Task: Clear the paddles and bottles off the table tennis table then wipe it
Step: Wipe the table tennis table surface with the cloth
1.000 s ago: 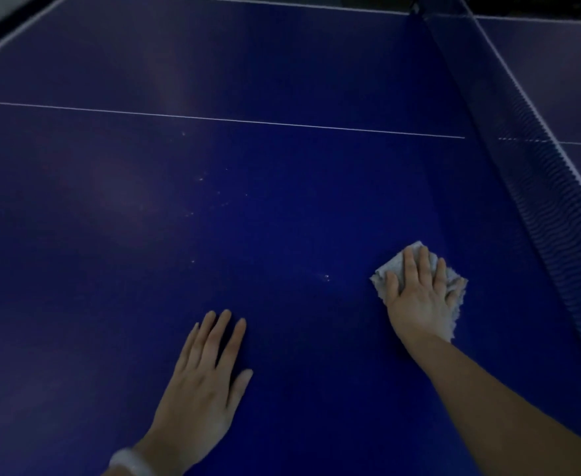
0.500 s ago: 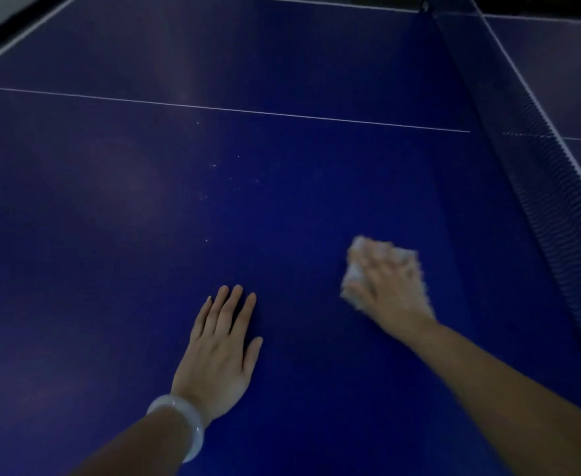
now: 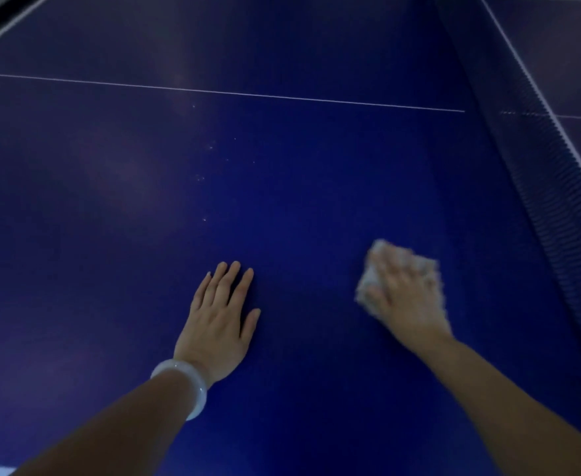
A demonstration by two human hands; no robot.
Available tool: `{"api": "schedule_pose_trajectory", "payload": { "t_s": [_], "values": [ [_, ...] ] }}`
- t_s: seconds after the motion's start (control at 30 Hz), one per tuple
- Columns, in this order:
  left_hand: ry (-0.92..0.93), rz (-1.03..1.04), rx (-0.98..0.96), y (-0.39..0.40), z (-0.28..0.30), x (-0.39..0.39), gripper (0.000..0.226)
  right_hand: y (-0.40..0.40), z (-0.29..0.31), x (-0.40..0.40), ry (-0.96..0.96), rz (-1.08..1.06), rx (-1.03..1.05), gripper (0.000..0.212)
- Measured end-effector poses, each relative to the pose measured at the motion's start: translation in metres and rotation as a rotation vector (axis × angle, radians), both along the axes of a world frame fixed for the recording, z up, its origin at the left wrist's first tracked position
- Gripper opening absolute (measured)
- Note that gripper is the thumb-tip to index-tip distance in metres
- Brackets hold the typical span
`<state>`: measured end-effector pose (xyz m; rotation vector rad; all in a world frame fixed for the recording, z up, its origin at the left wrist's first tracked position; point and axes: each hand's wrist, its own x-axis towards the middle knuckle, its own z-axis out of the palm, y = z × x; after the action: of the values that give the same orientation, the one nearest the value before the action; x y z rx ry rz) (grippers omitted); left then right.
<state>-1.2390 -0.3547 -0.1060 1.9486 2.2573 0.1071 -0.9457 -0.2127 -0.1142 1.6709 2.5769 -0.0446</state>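
Observation:
The blue table tennis table fills the view, with a white centre line running across it. My right hand lies flat on a small pale cloth, pressing it to the surface; both are blurred. My left hand rests flat on the table with straight fingers, a white bangle on its wrist. No paddles or bottles are in view.
The dark blue net runs along the right side, with the other table half beyond it. Several small white specks dot the surface ahead of my left hand. The table's far-left edge shows at the top left corner.
My right hand slid the cloth leftward, away from the net. My left hand stayed planted on the table while the view shifted forward, showing more of both forearms.

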Motion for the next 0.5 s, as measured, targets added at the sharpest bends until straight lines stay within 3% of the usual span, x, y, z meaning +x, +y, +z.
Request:
{"api": "schedule_pose_trajectory", "payload": {
  "t_s": [0.07, 0.13, 0.2, 0.3, 0.37, 0.43, 0.5],
  "values": [
    [0.000, -0.005, 0.001, 0.001, -0.001, -0.001, 0.067, 0.002, 0.004, 0.032, 0.085, -0.358, -0.120, 0.066],
    [-0.003, -0.011, 0.010, 0.001, -0.002, -0.001, 0.066, -0.021, 0.004, 0.024, 0.100, -0.508, -0.114, 0.066],
    [-0.007, -0.012, 0.014, 0.000, -0.003, -0.001, 0.065, -0.062, 0.002, -0.013, 0.044, -0.378, -0.023, 0.063],
    [-0.020, -0.013, 0.035, 0.000, -0.004, -0.002, 0.064, -0.119, 0.001, -0.059, 0.069, 0.109, -0.037, 0.062],
    [-0.031, -0.014, 0.040, 0.000, -0.006, -0.002, 0.063, -0.115, -0.002, -0.048, 0.041, 0.329, -0.041, 0.061],
    [-0.041, -0.014, 0.045, 0.000, -0.007, -0.003, 0.063, -0.089, -0.004, -0.015, 0.023, 0.194, 0.030, 0.067],
    [-0.046, -0.020, 0.048, 0.000, -0.006, -0.003, 0.063, -0.066, -0.003, 0.026, 0.035, -0.148, 0.012, 0.072]
  ]
}}
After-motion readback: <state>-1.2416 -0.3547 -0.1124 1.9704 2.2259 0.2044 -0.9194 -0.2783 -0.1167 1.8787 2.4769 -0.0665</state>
